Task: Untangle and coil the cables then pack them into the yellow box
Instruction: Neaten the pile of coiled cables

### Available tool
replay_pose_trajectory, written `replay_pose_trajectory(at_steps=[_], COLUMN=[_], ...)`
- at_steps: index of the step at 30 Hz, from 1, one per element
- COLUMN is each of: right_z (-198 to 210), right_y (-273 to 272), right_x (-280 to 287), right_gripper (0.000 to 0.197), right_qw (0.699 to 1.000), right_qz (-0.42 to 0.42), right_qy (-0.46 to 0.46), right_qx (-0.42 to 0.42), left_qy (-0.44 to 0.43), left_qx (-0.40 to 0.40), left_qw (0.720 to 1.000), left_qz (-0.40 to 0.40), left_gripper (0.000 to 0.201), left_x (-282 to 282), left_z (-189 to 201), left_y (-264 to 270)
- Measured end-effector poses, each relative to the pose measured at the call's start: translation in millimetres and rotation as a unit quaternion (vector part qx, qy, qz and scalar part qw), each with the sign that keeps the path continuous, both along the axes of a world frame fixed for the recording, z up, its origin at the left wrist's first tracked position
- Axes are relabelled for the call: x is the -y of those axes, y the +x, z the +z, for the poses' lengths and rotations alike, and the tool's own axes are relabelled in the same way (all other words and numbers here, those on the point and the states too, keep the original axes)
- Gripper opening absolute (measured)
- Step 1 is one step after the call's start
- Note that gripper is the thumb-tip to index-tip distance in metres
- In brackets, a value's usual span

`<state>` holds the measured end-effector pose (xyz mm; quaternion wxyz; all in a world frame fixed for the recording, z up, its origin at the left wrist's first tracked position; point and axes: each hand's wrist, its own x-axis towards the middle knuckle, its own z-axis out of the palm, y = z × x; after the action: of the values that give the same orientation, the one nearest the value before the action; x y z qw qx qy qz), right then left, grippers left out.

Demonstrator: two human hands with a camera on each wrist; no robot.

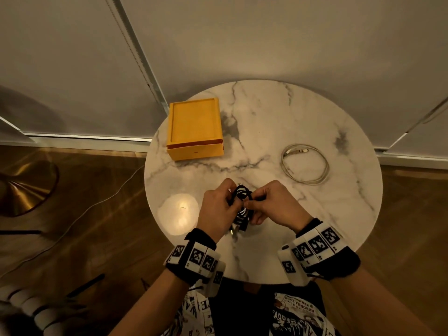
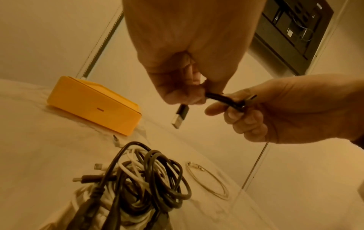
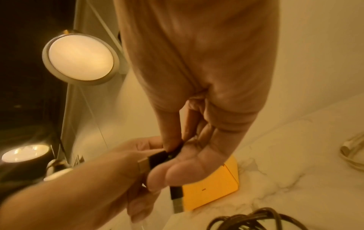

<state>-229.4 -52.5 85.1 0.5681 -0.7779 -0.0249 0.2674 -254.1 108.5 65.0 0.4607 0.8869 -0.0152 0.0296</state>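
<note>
Both hands meet over the near middle of the round marble table (image 1: 315, 112). My left hand (image 1: 231, 200) and right hand (image 1: 253, 203) each pinch a small coil of black cable (image 1: 242, 193) held above the table. In the left wrist view the left hand (image 2: 197, 95) grips the black cable (image 2: 220, 99) and a USB plug (image 2: 180, 116) hangs below it. The right hand (image 2: 232, 107) pinches the same strand. A tangle of black and white cables (image 2: 141, 179) lies under the hands. The closed yellow box (image 1: 194, 129) sits at the far left.
A coiled white cable (image 1: 305, 163) lies by itself on the right of the table. A round lamp (image 3: 80, 57) stands off to the left, its brass base (image 1: 26, 187) on the wooden floor. A thin cord (image 1: 97, 204) runs across the floor.
</note>
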Motion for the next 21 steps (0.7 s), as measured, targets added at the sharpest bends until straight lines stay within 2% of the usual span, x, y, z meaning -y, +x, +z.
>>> replay_pose_trajectory(at_steps=[2,4,7,9,11,12,14,18,21], right_z=[-4.6,-10.1,-21.2,-27.4,-32.8,-35.6,-40.9,-53.8,-66.5], right_y=[-0.8,-0.6,0.7,0.9,1.5,1.9,4.9,12.4,16.3], right_x=[1.7,4.6,8.3,8.1,5.0,3.3,-1.4,-7.4,-14.6], right_gripper=[0.005,0.011,0.019,0.021,0.022,0.022,0.022,0.015,0.011], right_qw=[1.000,1.000,0.998,0.996,0.995,0.994,0.993,0.990,0.986], right_qz=[-0.006,-0.017,-0.057,-0.074,-0.082,-0.088,-0.108,-0.142,-0.131], right_qy=[0.005,0.012,0.024,0.040,0.047,0.045,0.034,-0.007,-0.095], right_qx=[-0.002,-0.009,-0.027,-0.040,-0.044,-0.045,-0.039,-0.013,0.031], left_qy=[0.038,0.049,-0.012,-0.064,-0.119,-0.133,-0.103,0.010,0.120], left_qx=[-0.011,-0.040,-0.147,-0.239,-0.294,-0.301,-0.269,-0.161,-0.131], left_qw=[0.999,0.998,0.987,0.965,0.943,0.940,0.956,0.987,0.983], left_qz=[-0.012,-0.029,-0.058,-0.086,-0.096,-0.089,-0.058,-0.016,-0.033], left_gripper=[0.008,0.016,0.014,0.012,0.014,0.014,0.016,0.013,0.014], left_x=[-0.6,-4.6,-17.7,-26.3,-31.9,-33.1,-34.4,-26.6,-20.2], left_z=[-2.2,-4.5,-5.2,-2.6,-2.4,-4.1,-10.5,-24.9,-35.8], left_y=[2.7,5.3,10.6,12.8,15.4,16.8,20.6,32.7,39.0])
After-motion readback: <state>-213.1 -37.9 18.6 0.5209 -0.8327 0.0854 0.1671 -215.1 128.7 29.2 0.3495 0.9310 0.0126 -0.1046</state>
